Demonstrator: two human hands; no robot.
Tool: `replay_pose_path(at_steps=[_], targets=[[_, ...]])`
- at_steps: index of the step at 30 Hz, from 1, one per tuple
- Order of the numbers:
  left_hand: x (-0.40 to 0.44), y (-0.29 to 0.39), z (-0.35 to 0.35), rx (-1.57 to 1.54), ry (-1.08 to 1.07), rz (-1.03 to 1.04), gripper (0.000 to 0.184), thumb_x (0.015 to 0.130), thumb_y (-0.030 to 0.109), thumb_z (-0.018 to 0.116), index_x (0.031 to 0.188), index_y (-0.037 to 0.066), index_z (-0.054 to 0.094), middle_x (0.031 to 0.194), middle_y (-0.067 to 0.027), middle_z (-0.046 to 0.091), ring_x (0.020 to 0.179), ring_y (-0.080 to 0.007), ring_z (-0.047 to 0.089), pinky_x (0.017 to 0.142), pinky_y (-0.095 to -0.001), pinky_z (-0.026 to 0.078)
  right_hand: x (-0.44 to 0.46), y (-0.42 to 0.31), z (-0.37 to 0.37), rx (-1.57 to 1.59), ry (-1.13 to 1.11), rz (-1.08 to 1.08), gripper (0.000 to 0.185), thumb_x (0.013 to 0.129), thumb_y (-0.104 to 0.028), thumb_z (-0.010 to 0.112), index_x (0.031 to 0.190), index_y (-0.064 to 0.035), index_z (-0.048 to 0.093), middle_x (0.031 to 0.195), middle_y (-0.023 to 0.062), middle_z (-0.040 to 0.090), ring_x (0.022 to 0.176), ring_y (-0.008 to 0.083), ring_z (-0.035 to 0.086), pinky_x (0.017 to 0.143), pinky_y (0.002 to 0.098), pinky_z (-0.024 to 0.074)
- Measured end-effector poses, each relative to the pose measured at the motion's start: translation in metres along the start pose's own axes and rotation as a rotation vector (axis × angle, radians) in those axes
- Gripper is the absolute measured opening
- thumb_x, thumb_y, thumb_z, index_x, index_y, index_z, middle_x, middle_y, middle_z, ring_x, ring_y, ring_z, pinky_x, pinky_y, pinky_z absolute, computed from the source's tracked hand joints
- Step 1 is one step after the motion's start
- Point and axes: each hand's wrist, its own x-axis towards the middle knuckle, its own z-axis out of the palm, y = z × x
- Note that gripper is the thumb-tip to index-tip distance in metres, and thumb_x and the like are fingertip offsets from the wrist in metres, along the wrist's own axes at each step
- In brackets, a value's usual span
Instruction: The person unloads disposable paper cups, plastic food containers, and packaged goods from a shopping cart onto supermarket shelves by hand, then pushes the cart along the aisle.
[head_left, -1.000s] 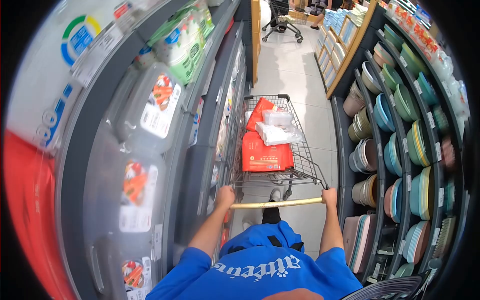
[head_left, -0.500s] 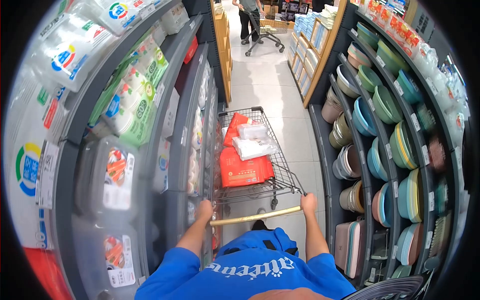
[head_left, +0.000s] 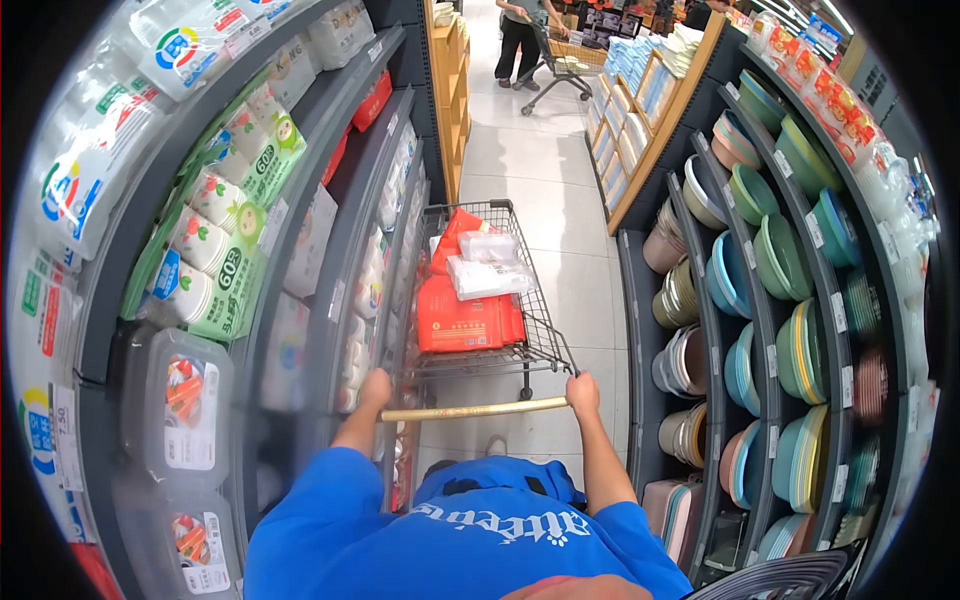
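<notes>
Both my hands grip a wire shopping cart (head_left: 543, 330) by its yellowish handlebar (head_left: 475, 411). My left hand (head_left: 375, 388) is closed at the bar's left end, close beside the left shelving. At the right end, my right hand (head_left: 583, 389) is wrapped round the corner where bar and frame meet. Inside the cart lie red packages (head_left: 459, 322), one of them propped up at the back. A white plastic-wrapped pack (head_left: 490, 281) rests on top of them, with another pale pack (head_left: 488, 247) behind it.
On the left shelves are green packs of paper cups (head_left: 225, 250) and clear plastic food containers (head_left: 185, 410). Stacked basins (head_left: 783, 255) and bins (head_left: 680, 355) fill the right shelves. A person (head_left: 518, 45) stands ahead with another cart (head_left: 560, 70), near wooden racks (head_left: 650, 110).
The view has shifted, so my hands and cart appear farther left and slightly higher. The person and cart ahead appear farther right. Both my hands have kept their hold on the handlebar.
</notes>
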Motion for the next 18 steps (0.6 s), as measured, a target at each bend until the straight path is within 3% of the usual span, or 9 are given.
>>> replay_pose_path(at_steps=[12,18], targets=[[0.105,0.017,-0.009,-0.014,0.019,0.034,0.014,0.086,0.007,0.062,0.086,-0.001,0.073,0.098,-0.0258,0.071,0.098,-0.0432,0.068,0.085,-0.0519,0.055,0.084,-0.080,-0.007,-0.010,-0.003,0.065,0.035,0.087,-0.029,0.063,0.106,-0.0009,0.070,0.106,0.0262,0.071,0.103,0.0450,0.067,0.089,0.0530,0.0532],[0.147,0.033,-0.019,-0.055,-0.005,-0.004,0.017,0.087,0.009,0.062,0.095,-0.001,0.073,0.103,-0.0251,0.071,0.101,-0.0428,0.068,0.086,-0.0512,0.055,0.117,-0.117,-0.009,-0.034,0.024,0.121,0.034,0.084,-0.024,0.061,0.106,0.0002,0.072,0.108,0.0264,0.070,0.104,0.0443,0.067,0.090,0.0523,0.0533]])
